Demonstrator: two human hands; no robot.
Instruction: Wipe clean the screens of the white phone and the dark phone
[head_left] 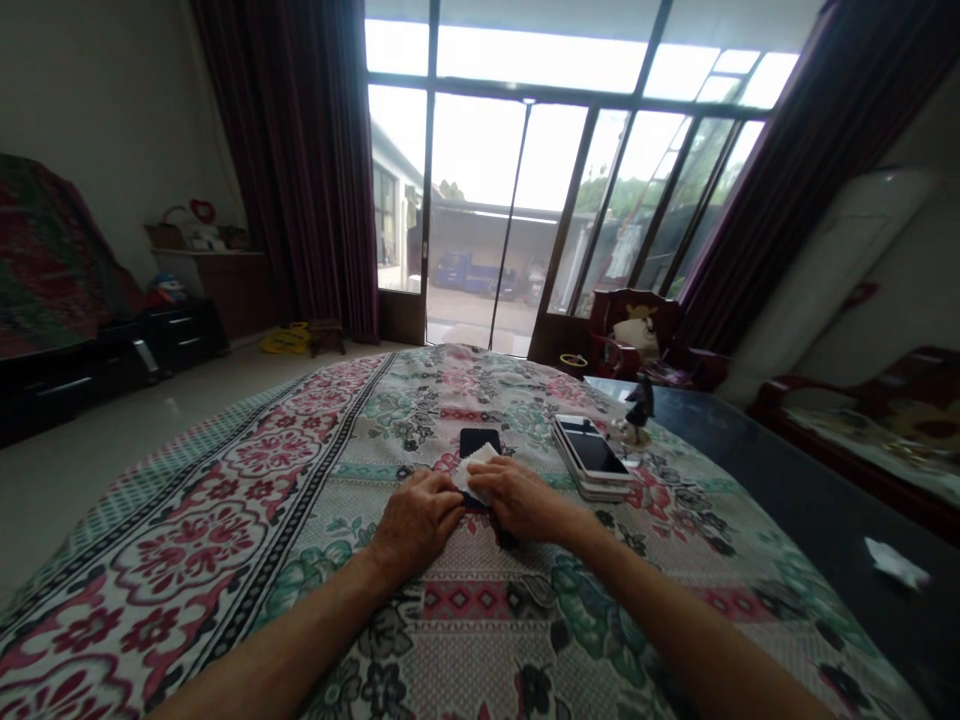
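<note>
A dark phone [480,440] lies flat on the patterned tablecloth [330,490] in front of me. My right hand [517,497] has its fingers closed on a white tissue [477,462], which rests on the phone's surface and covers part of it. At the phone's near left edge is my left hand [421,512], with its fingers bent and touching that edge. What the left fingertips grip is partly hidden. To the right, a stack of white-edged phones or tablets [592,450] lies on the cloth, its top one dark-screened.
A small dark figurine [640,405] stands beyond the stack. On the dark tabletop [802,520] at right lies a crumpled white tissue [896,562]. A carved wooden chair [637,325] stands past the table, near the glass doors [480,220].
</note>
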